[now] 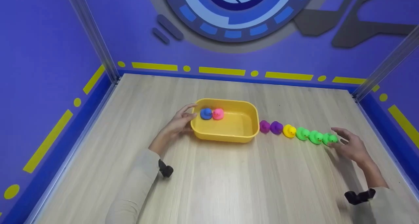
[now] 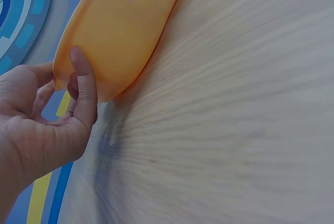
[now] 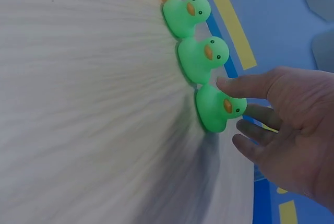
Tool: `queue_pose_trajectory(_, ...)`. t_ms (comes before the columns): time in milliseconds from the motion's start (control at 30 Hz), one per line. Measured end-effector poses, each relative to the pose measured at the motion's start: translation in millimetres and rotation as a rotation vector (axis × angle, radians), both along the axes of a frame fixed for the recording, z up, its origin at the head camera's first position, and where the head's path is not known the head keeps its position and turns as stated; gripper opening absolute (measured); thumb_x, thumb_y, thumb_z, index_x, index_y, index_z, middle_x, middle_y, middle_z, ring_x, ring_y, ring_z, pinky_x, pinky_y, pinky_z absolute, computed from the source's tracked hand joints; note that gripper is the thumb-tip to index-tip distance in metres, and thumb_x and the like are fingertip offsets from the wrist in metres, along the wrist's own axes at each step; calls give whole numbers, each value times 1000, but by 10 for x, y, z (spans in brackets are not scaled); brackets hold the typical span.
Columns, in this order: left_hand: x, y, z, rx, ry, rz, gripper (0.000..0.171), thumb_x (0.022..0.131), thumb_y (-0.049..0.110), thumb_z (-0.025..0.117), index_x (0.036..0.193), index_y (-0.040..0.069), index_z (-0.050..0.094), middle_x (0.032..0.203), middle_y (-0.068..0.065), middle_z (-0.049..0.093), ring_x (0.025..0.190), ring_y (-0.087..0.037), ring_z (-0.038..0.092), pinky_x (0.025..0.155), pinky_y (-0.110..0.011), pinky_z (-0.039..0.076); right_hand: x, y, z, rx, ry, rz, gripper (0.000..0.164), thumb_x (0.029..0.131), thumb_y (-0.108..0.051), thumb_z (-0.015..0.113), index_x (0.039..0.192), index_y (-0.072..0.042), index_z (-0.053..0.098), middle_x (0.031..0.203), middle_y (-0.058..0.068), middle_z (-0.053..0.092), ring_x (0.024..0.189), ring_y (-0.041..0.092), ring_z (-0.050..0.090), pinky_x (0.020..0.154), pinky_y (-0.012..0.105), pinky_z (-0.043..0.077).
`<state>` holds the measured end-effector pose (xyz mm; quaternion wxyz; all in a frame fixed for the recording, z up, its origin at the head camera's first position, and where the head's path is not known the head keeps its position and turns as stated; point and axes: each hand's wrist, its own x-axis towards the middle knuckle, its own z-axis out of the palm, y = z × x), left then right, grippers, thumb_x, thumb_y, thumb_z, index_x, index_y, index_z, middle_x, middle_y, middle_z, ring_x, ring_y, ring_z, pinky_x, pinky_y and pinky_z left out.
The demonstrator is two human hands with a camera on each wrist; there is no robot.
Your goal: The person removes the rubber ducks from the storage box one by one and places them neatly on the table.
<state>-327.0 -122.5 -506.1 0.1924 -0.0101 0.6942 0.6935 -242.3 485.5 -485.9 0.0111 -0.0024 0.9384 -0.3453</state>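
Note:
At the left end of a yellow plastic basin (image 1: pixel 226 137), my left hand (image 1: pixel 178 122) holds the rim with curled fingers. The left wrist view shows the thumb against the basin's outer wall (image 2: pixel 125 31). Inside the basin, a blue rubber duck (image 1: pixel 206 114) sits beside a pink rubber duck (image 1: pixel 218 114). My right hand (image 1: pixel 352 147) is at the far right end of a row of ducks, thumb and fingers spread about the last green rubber duck (image 3: pixel 210 110). In the right wrist view the thumb tip overlaps the back of that duck, and its other fingers are near the head.
Between basin and right hand run a magenta duck (image 1: pixel 264 126), a purple duck (image 1: pixel 276 128), a yellow duck (image 1: pixel 289 131) and two more green ducks (image 1: pixel 302 133). They stand close together on the wooden table (image 1: pixel 229 178). Blue walls (image 1: pixel 157 54) enclose the table's back and sides.

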Motion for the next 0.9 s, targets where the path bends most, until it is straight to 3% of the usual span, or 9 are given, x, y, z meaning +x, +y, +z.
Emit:
queue_pose_trajectory(33, -1, 0, -3, 0, -1, 1, 48, 105, 25, 59, 151, 29, 46, 139, -21, 51, 115, -29, 63, 80, -34, 62, -1, -7, 12, 4, 6, 2, 68, 98, -23, 70, 151, 5, 40, 153, 39, 37, 140, 57, 33, 113, 51, 37)
queue_pose_trajectory(100, -3, 1, -9, 4, -2, 4, 47, 105, 25, 59, 151, 29, 47, 139, -21, 51, 114, -29, 63, 79, -34, 61, -6, -17, 34, 8, 20, 9, 66, 99, -25, 70, 150, 5, 41, 152, 39, 38, 140, 57, 34, 116, 35, 40)
queue_pose_trajectory(133, -3, 0, -9, 5, -2, 6, 47, 105, 24, 59, 150, 30, 47, 138, -21, 51, 113, -29, 63, 78, -33, 61, -12, -25, 46, 12, 25, 12, 65, 99, -26, 69, 149, 5, 43, 152, 39, 39, 140, 57, 34, 115, 35, 40)
queue_pose_trajectory(200, -6, -1, -11, 13, -3, 9, 46, 105, 23, 59, 150, 30, 48, 138, -22, 51, 111, -29, 64, 77, -33, 61, -23, -36, 68, 12, 34, 16, 64, 99, -27, 69, 149, 5, 44, 151, 38, 40, 139, 57, 35, 112, 19, 42)
queue_pose_trajectory(267, -5, -2, -8, 18, -7, 12, 45, 105, 24, 59, 149, 31, 49, 138, -22, 51, 111, -29, 64, 76, -33, 61, -37, -55, 90, 10, 43, 18, 63, 100, -28, 68, 149, 4, 44, 151, 37, 41, 139, 57, 36, 108, 10, 42)
queue_pose_trajectory(433, -6, 5, 1, 4, -22, 19, 45, 105, 26, 60, 148, 35, 50, 138, -19, 52, 111, -28, 64, 78, -32, 61, -51, -120, 140, 7, 86, 20, 58, 102, -28, 65, 147, 4, 46, 149, 35, 46, 138, 53, 39, 96, -1, 40)
queue_pose_trajectory(500, -8, 8, 1, -1, -24, 19, 45, 105, 27, 60, 147, 35, 50, 138, -19, 53, 111, -28, 64, 78, -32, 61, -52, -152, 148, 2, 119, 21, 57, 102, -28, 64, 147, 3, 47, 147, 33, 48, 139, 44, 45, 93, -3, 39)
queue_pose_trajectory(667, -7, 2, -11, -16, -24, 24, 45, 104, 28, 61, 147, 36, 50, 137, -19, 54, 108, -27, 65, 76, -31, 60, -72, -268, 151, -34, 193, 27, 54, 102, -27, 65, 145, 2, 51, 143, 30, 53, 128, -2, 51, 91, -2, 40)
queue_pose_trajectory(900, 6, -2, -9, 6, -1, 0, 46, 105, 27, 60, 149, 34, 48, 140, -20, 52, 111, -29, 64, 74, -31, 60, -127, -501, 191, -64, 264, 68, 48, 100, -20, 67, 142, 1, 54, 140, 29, 56, 117, -19, 45, 91, -2, 41)
